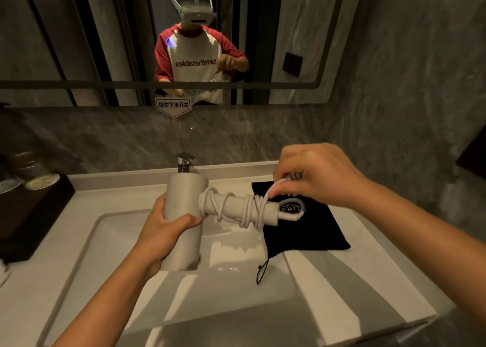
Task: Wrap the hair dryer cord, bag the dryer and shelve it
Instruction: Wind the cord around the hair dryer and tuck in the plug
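A pale grey hair dryer hangs over the sink, its barrel upright and its handle pointing right. My left hand grips the barrel from the left. A white cord is coiled in several loose turns around the handle. My right hand pinches the cord's free end just above the handle's tip. A black drawstring bag lies flat on the counter at the right, under the handle, with its string dangling into the basin.
A white sink basin fills the counter below my hands, with a chrome tap behind the dryer. A dark tray with tins stands at the left. A mirror covers the wall ahead.
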